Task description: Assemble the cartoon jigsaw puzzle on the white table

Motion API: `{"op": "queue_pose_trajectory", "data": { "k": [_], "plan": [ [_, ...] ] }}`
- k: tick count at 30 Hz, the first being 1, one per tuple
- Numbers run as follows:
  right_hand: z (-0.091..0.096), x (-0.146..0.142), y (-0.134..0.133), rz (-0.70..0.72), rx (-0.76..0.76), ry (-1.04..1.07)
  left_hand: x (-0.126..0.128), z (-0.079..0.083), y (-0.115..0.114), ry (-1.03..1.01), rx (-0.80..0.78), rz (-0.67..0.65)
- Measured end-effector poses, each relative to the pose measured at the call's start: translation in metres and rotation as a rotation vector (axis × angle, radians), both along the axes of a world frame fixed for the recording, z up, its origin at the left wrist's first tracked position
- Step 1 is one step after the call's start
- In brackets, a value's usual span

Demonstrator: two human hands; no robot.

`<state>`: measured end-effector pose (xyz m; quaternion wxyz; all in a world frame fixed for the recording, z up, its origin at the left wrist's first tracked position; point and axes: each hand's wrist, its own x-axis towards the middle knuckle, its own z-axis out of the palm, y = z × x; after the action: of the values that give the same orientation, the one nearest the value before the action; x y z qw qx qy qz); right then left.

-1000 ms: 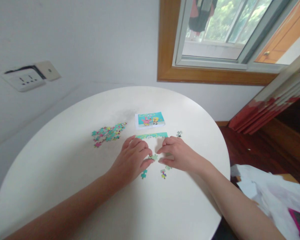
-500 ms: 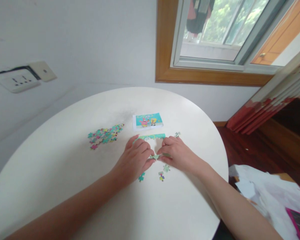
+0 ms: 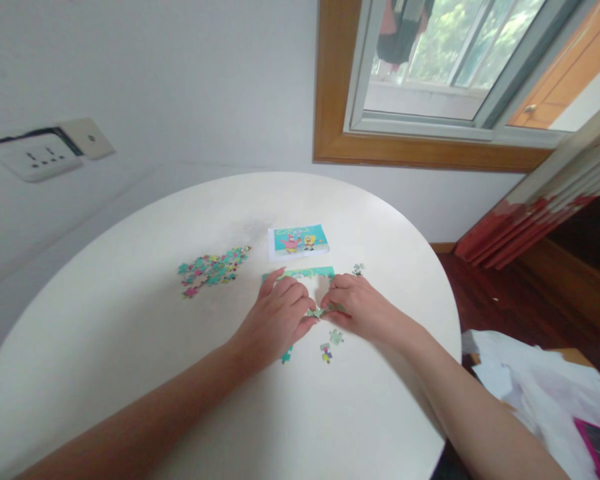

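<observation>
My left hand (image 3: 276, 319) and my right hand (image 3: 363, 307) meet at the middle of a round white table (image 3: 130, 373). Both pinch small greenish puzzle pieces (image 3: 325, 310) between their fingertips, held together just above the tabletop. Behind the fingers lies a joined teal strip of puzzle (image 3: 307, 273). Loose pieces (image 3: 331, 345) lie on the table just in front of the hands, and one teal piece (image 3: 286, 356) peeks out under my left hand.
A heap of loose teal and pink pieces (image 3: 211, 269) lies left of the hands. The puzzle's picture card (image 3: 298, 241) sits behind the strip. A single piece (image 3: 359, 269) lies at right. Wall sockets (image 3: 35, 157), a window (image 3: 430, 60), white cloth (image 3: 525, 393).
The hands have drawn closer, bringing the small pieces together between the fingertips. The view shifted slightly; the rest of the table is unchanged.
</observation>
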<state>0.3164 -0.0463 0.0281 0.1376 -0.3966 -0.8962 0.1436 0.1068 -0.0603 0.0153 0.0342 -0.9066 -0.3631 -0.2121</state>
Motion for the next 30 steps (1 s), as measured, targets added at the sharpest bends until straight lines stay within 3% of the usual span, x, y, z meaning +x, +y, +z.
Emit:
{"op": "queue_pose_trajectory", "data": {
  "k": [30],
  "plan": [
    [0.01,0.024,0.002,-0.002,-0.066,0.053,0.009,0.0,0.003,0.026,0.0,0.026]
  ]
}}
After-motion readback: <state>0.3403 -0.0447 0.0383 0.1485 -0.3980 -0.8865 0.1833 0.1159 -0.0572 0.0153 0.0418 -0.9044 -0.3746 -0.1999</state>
